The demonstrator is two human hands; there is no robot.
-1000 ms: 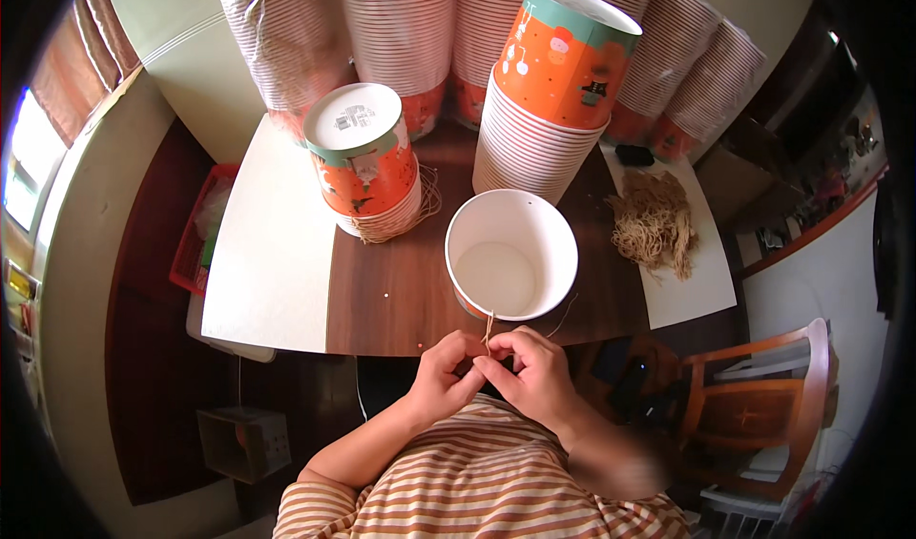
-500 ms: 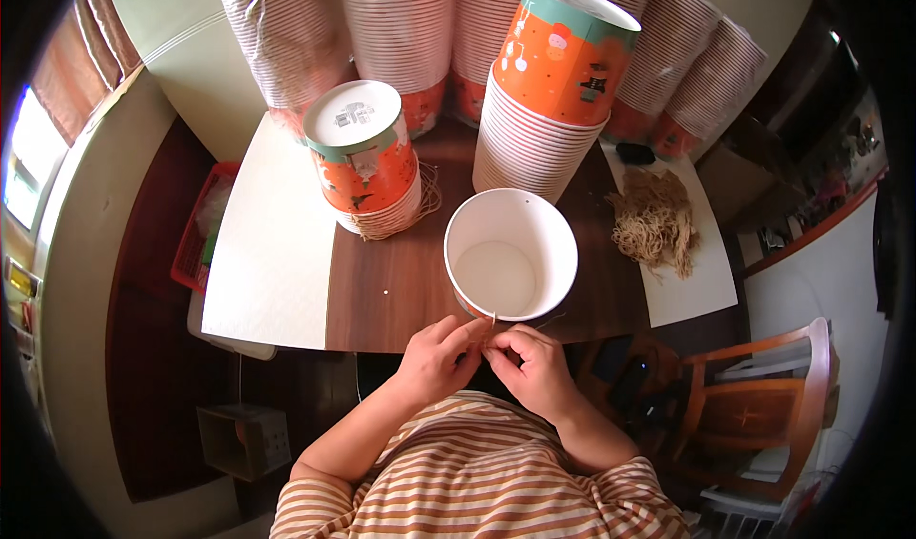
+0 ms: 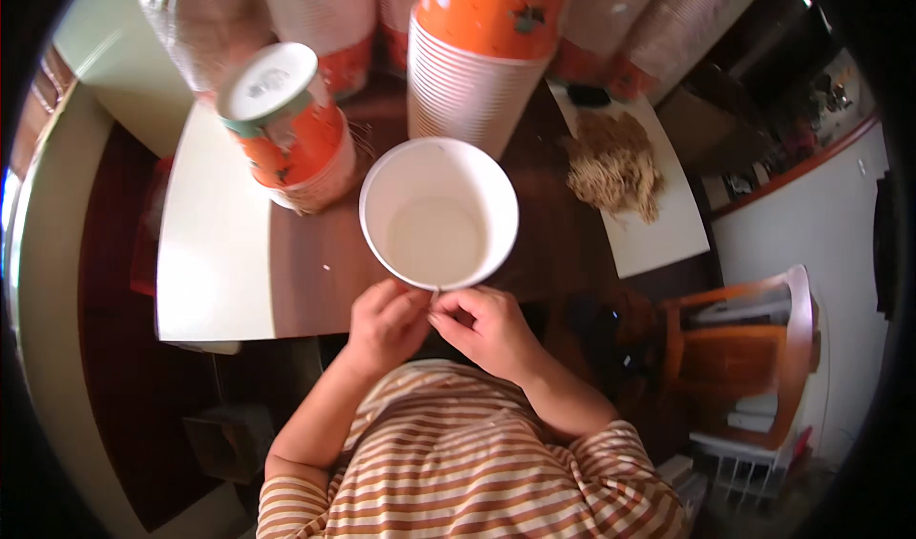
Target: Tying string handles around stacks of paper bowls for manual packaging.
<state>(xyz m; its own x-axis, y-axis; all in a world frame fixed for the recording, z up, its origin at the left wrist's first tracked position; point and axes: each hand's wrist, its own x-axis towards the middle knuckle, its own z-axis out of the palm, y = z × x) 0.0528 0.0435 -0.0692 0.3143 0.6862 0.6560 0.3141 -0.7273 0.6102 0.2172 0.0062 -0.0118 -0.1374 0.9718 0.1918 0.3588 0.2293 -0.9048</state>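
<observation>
A dark brown wood-grain table [image 3: 310,300] is flanked by a white left panel [image 3: 215,262] and a white right panel [image 3: 658,238]. A small black object [image 3: 587,95] is set toward the far end of the latter. At the right, a brown wooden chair [image 3: 730,360] is placed, with a white wire rack [image 3: 744,479] partly seen just nearer. Beyond, a pale wall [image 3: 797,205] is shown. On the near left, a blurred grey box [image 3: 229,444] is set low, beside a dark red-brown panel [image 3: 134,348].

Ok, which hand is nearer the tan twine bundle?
Right. The right hand is below and left of the tan twine bundle in the picture; the left hand is farther left.
</observation>
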